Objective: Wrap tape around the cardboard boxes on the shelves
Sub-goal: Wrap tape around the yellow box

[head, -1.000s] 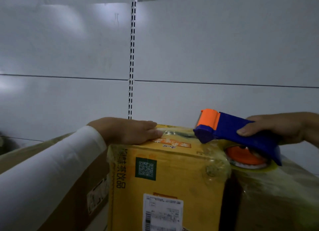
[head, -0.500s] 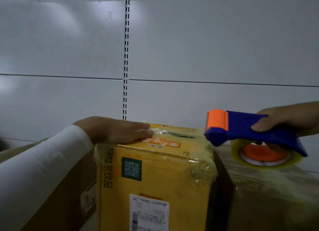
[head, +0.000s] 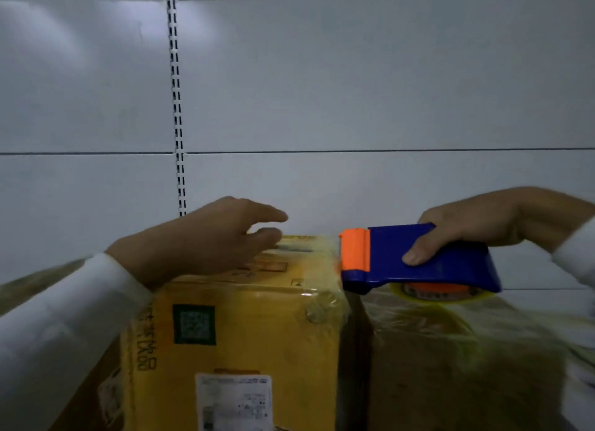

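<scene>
A yellow cardboard box (head: 244, 331) with a QR code and a white label stands in the lower middle, its top and corners covered in clear tape. My left hand (head: 206, 240) hovers over the box's top with fingers spread and slightly raised, holding nothing. My right hand (head: 476, 224) grips a blue tape dispenser (head: 421, 260) with an orange front, held just right of the box's top right corner. A roll of clear tape (head: 441, 293) sits under the dispenser.
A brown box (head: 467, 366) wrapped in clear film stands to the right of the yellow one. Another brown box (head: 96, 392) lies at the lower left. The white shelf back panel (head: 354, 92) with a slotted upright (head: 175, 108) rises behind.
My left hand has lifted its fingers off the yellow box's top. My right hand has drawn the dispenser off the box, to the right and a little upward.
</scene>
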Demonstrator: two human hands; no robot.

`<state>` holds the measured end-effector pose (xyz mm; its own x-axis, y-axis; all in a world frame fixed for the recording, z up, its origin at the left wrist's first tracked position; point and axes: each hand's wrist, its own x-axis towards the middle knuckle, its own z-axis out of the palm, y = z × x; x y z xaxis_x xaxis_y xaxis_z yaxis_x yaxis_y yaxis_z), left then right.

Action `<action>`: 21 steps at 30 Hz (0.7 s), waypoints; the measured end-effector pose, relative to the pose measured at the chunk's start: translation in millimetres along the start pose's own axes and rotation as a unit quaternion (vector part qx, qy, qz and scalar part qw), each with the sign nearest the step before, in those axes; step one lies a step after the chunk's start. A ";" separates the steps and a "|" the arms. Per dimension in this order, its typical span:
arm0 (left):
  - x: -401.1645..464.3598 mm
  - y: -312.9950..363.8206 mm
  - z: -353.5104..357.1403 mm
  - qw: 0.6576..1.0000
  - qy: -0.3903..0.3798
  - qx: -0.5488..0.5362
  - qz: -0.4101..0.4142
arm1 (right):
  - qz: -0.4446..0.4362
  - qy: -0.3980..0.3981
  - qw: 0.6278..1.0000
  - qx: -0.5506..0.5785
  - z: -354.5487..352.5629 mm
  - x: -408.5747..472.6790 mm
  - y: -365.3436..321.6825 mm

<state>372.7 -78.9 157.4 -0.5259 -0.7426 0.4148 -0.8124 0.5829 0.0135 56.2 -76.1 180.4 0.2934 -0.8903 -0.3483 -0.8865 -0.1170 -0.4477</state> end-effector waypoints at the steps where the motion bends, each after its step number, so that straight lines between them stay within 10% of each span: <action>1: 7.5 17.2 3.3 0.999 -0.006 -0.031 0.007 | -0.004 0.009 1.000 -0.013 -1.5 -1.4 -3.2; 7: 30.0 52.1 27.4 0.985 -0.154 -0.070 -0.039 | -0.010 0.033 0.999 0.005 0.5 -3.0 -4.5; 21: 29.3 16.5 27.0 0.988 -0.111 -0.090 -0.064 | 0.012 0.052 0.999 0.001 5.3 -26.8 -2.9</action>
<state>337.0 -100.0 145.2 -0.4801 -0.8565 0.1894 -0.8288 0.5136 0.2220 52.9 -49.6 186.6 0.2336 -0.9338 -0.2712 -0.8922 -0.0949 -0.4417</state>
